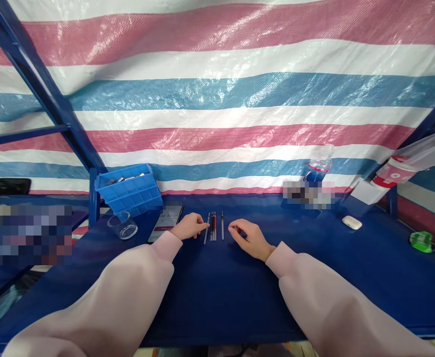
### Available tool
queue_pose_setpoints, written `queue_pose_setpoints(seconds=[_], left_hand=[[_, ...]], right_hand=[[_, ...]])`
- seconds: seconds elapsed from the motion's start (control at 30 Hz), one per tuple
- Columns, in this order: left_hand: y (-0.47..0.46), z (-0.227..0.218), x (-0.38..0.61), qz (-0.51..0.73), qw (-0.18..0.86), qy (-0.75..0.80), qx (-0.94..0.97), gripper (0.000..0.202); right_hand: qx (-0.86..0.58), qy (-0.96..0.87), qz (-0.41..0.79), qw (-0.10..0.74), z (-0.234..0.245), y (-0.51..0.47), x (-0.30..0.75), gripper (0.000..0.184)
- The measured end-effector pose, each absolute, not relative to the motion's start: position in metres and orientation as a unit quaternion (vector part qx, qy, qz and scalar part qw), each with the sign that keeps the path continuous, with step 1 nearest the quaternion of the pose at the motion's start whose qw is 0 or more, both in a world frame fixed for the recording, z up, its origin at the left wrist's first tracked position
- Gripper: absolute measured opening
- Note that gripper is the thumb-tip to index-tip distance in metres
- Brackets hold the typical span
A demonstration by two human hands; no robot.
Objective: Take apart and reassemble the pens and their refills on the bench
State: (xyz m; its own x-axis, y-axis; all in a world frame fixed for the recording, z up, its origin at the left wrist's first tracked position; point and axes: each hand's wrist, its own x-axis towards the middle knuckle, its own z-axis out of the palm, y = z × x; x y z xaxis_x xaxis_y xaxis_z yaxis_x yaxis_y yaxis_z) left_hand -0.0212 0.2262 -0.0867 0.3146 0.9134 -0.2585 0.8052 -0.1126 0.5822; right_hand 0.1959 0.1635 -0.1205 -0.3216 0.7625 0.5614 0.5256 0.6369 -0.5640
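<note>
Several thin pen parts [213, 226] lie side by side on the blue table [217, 287], pointing away from me. My left hand [190, 226] rests just left of them, fingers curled, with the fingertips touching the leftmost grey rod [206, 229]. My right hand [247, 238] lies just right of the row, its fingers curled in a loose pinch near a single thin refill [222, 224]; whether anything is between the fingers is not visible. Both arms wear pale pink sleeves.
A phone [165, 221] lies left of my left hand, beside a clear glass cup [123, 225] and a blue plastic bin [128, 191]. At the back right stand a water bottle [319, 166], a white earbud case [352, 222] and a green object [421, 241]. A striped tarp hangs behind.
</note>
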Motion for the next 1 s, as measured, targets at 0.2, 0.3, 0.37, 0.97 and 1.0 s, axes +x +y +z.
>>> queue_pose_setpoints(seconds=[0.2, 0.3, 0.37, 0.97, 1.0], left_hand=[[0.214, -0.081, -0.029, 0.073, 0.321, 0.532, 0.781, 0.046], [0.206, -0.078, -0.032, 0.057, 0.323, 0.515, 0.792, 0.050], [0.203, -0.079, -0.034, 0.060, 0.321, 0.505, 0.799, 0.049], [0.205, -0.091, -0.034, 0.107, 0.321, 0.495, 0.801, 0.042], [0.205, -0.092, -0.034, 0.109, 0.319, 0.496, 0.801, 0.041]], right_hand=[[-0.402, -0.800, 0.143, 0.421, -0.121, 0.164, 0.197, 0.020], [-0.405, -0.800, 0.142, 0.419, -0.121, 0.163, 0.197, 0.020], [-0.408, -0.800, 0.140, 0.418, -0.121, 0.164, 0.196, 0.020], [-0.412, -0.802, 0.129, 0.412, -0.122, 0.164, 0.196, 0.021], [-0.411, -0.803, 0.129, 0.413, -0.122, 0.164, 0.196, 0.020]])
